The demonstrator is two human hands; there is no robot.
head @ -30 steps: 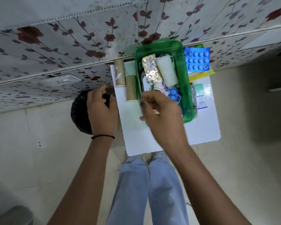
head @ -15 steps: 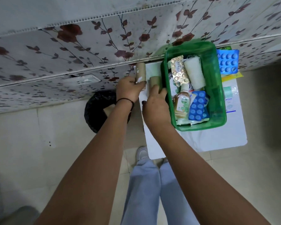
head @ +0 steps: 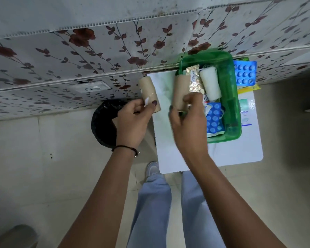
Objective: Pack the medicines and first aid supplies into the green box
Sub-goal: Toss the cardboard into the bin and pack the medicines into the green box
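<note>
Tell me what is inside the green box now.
In the green box: a white gauze roll, a gold blister strip, a blue blister pack. The right hand covers the rest.

A round bin lined with black plastic stands on the pale tiled floor at nine o'clock of the white counter, below floral-patterned wall panels
</note>
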